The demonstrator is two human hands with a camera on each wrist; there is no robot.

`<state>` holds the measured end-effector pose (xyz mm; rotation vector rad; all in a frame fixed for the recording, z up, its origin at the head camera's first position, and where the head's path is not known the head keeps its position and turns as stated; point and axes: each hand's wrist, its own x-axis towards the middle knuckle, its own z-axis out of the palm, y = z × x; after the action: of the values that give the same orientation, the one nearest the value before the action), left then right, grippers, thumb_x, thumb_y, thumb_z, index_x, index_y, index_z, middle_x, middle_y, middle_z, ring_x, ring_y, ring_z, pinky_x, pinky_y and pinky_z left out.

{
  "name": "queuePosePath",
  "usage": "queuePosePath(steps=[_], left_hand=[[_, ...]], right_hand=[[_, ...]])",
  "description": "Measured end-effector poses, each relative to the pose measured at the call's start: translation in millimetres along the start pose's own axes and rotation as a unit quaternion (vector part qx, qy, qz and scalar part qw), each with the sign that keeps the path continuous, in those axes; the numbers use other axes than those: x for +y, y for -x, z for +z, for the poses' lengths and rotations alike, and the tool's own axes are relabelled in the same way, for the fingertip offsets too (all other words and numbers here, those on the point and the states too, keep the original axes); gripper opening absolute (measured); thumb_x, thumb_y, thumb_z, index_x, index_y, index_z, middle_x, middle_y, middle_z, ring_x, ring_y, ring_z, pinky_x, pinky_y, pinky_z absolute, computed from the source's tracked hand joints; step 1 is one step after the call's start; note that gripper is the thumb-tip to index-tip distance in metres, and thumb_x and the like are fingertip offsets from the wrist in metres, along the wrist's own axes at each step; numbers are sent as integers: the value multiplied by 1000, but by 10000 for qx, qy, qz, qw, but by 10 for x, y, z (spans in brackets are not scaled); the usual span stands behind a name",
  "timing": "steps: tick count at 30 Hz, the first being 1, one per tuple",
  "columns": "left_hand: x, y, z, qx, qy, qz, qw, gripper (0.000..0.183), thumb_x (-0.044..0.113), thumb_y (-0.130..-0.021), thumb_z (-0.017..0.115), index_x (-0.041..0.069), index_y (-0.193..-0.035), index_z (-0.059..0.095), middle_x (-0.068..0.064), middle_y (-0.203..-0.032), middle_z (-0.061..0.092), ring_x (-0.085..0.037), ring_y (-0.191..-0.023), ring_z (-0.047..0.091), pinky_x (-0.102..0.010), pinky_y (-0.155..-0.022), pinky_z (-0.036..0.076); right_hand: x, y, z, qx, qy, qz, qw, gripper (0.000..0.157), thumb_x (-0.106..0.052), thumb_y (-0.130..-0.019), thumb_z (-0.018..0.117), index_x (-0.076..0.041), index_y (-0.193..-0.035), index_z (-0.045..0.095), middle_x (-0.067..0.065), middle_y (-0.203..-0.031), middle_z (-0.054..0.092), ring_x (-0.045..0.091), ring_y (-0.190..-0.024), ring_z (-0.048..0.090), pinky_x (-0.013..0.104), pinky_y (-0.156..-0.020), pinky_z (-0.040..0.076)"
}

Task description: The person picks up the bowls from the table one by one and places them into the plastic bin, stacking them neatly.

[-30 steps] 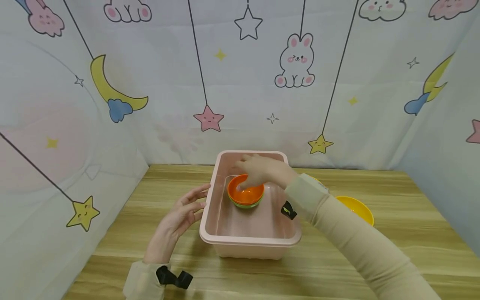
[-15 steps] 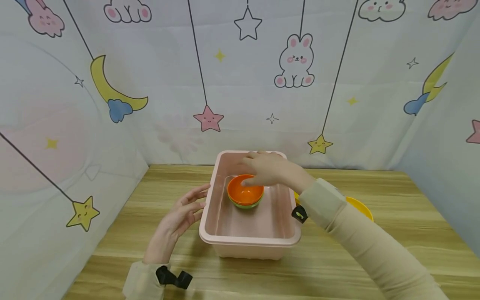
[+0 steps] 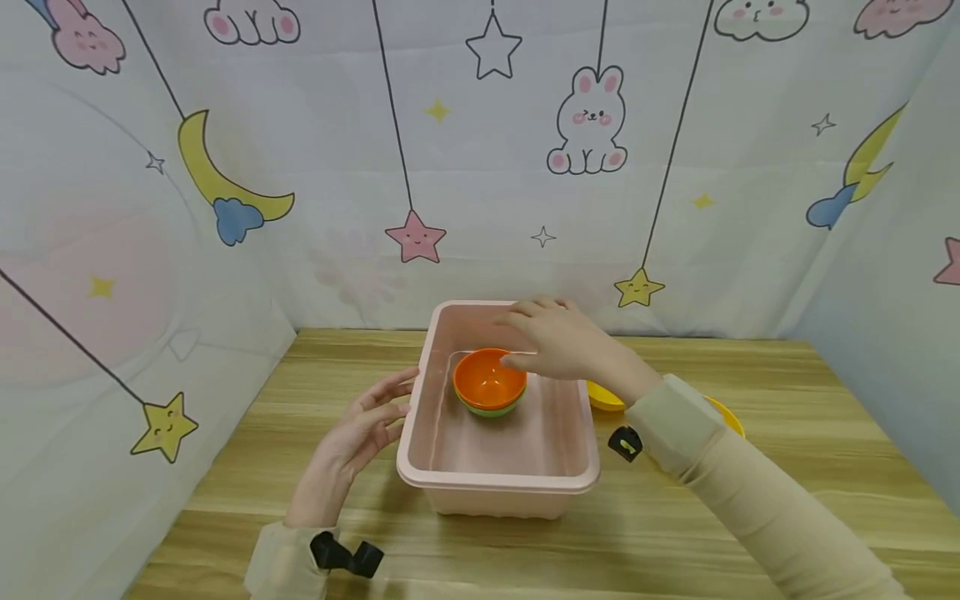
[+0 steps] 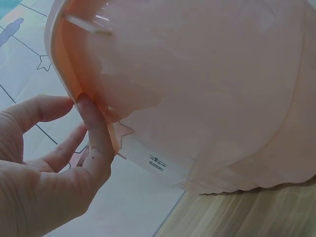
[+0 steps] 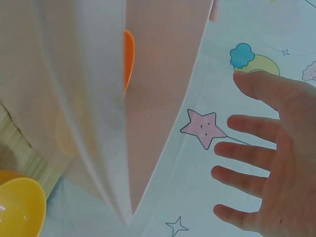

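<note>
A pink plastic bin point(image 3: 498, 482) stands on the wooden table. Inside it an orange bowl point(image 3: 487, 379) sits nested in a green bowl point(image 3: 491, 412). My left hand point(image 3: 360, 433) touches the outside of the bin's left rim with its fingertips and thumb, as the left wrist view also shows. Above the back right part of the bin hovers my right hand point(image 3: 558, 337), fingers spread and holding nothing. The right wrist view shows that hand point(image 5: 276, 153) with its fingers fairly straight and apart from the bin wall point(image 5: 163, 98).
Just right of the bin lies a yellow dish point(image 3: 604, 397), partly hidden by my right arm. Another yellow dish point(image 3: 729, 415) shows behind the sleeve. A printed cloth point(image 3: 480, 167) with stars and a rabbit walls the table point(image 3: 360, 350) at the back and sides.
My right hand has drawn back up and to the right from over the orange bowl, its arm shifting right. The left hand and the bowls stay in place.
</note>
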<state>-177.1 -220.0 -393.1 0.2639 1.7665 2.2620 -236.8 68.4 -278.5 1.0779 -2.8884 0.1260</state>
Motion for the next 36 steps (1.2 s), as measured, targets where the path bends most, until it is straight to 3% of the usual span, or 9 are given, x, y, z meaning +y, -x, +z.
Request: queuePosePath(steps=[9, 19, 36], left_hand=[[4, -26, 0, -64, 40, -16, 10000, 46, 1, -95, 48, 16, -138, 47, 4, -123, 50, -8, -107, 60, -24, -88, 53], [4, -37, 4, -101, 181, 91, 9997, 44, -2, -94, 48, 23, -130, 55, 5, -119, 53, -7, -105, 60, -24, -86, 54], [-7, -20, 3, -57, 98, -20, 9999, 46, 0, -94, 50, 17, -137, 49, 3, -123, 51, -8, -106, 61, -25, -87, 54]], right_hand=[[156, 135, 84, 458, -287, 206, 9983, 56, -45, -93, 57, -22, -143, 46, 4, -147, 45, 30, -137, 38, 57, -113, 27], [309, 250, 214, 1355, -398, 227, 9897, 54, -37, -92, 61, -18, -140, 49, 8, -141, 50, 31, -131, 43, 56, -110, 29], [511, 490, 398, 1996, -628, 428, 9769, 52, -32, -94, 59, -15, -142, 46, 10, -141, 50, 34, -132, 41, 60, -108, 29]])
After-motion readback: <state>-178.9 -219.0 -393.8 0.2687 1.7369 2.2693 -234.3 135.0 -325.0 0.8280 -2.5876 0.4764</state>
